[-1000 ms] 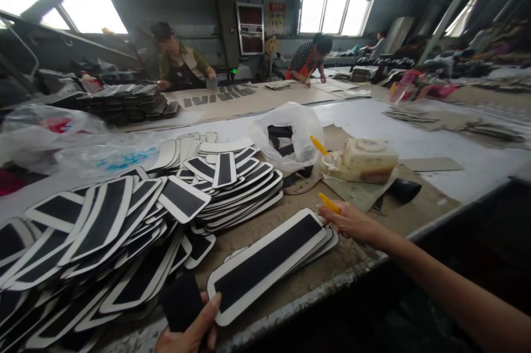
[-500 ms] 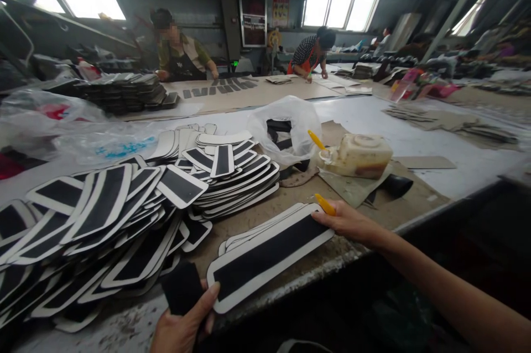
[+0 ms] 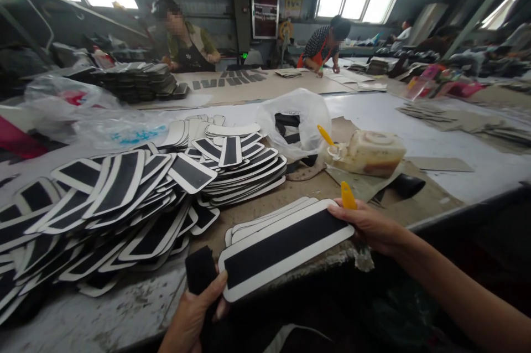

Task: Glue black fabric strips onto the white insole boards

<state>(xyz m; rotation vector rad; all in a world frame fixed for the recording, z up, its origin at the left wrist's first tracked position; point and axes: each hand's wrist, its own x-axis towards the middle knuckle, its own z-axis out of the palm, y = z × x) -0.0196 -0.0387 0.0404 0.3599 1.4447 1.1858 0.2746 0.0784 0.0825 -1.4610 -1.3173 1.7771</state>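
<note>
My left hand (image 3: 201, 306) is closed on the near left end of a long white panel (image 3: 244, 285) with rounded corners and a black strip along its middle. Black pieces of material (image 3: 201, 270) are also tucked in that hand. At the panel's far right corner, my right hand (image 3: 371, 223) pinches it, thumb on top. A yellow-handled tool (image 3: 348, 196) stands up from the same hand, its glue-smeared end (image 3: 364, 259) hanging below. Behind the held panel, several white panels (image 3: 271, 217) lie overlapped on a brown sheet (image 3: 249, 203).
A large heap of black-striped panels (image 3: 112, 187) covers the left. Beyond are a plastic bag (image 3: 305, 104) with black strips and a stained glue container (image 3: 375, 154) with a yellow handle (image 3: 324, 134). Two co-workers (image 3: 188, 46) stand across the table; its edge (image 3: 477, 203) runs at right.
The yellow-handled tool has turned more upright in my right hand, and its smeared end now shows below. Both hands still hold the panel. The view has shifted somewhat.
</note>
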